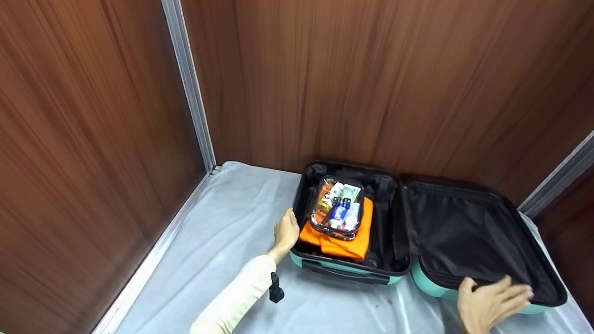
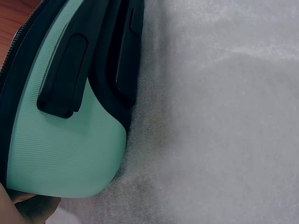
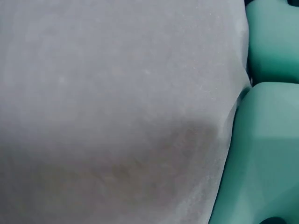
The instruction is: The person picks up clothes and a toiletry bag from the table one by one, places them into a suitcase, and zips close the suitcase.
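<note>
A mint-green suitcase [image 1: 343,273] with black lining lies opened out, its two halves side by side. My left hand [image 1: 285,232] holds the left side of the left half, close to the front corner; in the left wrist view, part of that hand [image 2: 35,205] shows behind the green shell [image 2: 70,154]. Inside this half, a clear pouch of toiletries [image 1: 338,208] rests on a folded orange cloth [image 1: 343,246]. At the front edge of the right half [image 1: 468,232], my right hand [image 1: 492,304] spreads its fingers, somewhat blurred. Whether it touches the rim I cannot tell.
Pale grey cloth [image 1: 204,260] covers the surface under the suitcase. Brown wood-grain panels [image 1: 297,83] rise behind it and at both sides, with a metal post [image 1: 190,79] at the left corner. A black carry handle [image 1: 345,273] runs along the left half's front.
</note>
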The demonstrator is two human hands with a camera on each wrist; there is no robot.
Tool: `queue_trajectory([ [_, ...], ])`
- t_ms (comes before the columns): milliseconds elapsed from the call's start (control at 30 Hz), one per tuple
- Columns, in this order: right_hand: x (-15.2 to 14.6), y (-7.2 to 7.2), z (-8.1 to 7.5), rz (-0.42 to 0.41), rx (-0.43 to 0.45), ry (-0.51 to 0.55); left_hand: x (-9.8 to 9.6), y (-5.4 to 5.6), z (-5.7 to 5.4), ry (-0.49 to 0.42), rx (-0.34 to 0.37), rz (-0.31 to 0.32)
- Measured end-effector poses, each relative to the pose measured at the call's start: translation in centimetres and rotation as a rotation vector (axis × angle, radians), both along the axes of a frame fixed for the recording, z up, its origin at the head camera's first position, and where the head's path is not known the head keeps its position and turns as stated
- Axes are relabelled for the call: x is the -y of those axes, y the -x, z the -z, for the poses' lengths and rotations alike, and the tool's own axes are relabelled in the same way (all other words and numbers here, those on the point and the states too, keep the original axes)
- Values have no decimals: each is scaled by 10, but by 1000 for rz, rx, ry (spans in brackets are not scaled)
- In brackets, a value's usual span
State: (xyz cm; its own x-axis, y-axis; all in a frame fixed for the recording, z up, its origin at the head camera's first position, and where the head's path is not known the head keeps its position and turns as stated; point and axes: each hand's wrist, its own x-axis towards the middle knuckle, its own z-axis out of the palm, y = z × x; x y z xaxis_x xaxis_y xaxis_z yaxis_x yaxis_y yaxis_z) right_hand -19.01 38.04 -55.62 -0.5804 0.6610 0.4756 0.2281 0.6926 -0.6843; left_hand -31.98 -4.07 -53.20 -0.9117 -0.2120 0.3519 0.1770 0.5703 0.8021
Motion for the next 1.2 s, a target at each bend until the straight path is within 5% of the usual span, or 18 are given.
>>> queue_trajectory([
  [433,5,-3,0,35,-18,441,0,3,3,-19,33,-1],
  [733,-3,-3,-13,62,314,771,-1,3,4,-14,46,10],
  [833,-4,-2,-16,69,387,825,0,3,4,-12,43,4],
  [1200,-1,-2,-20,114,369,886,-1,3,2,-8,3,2],
])
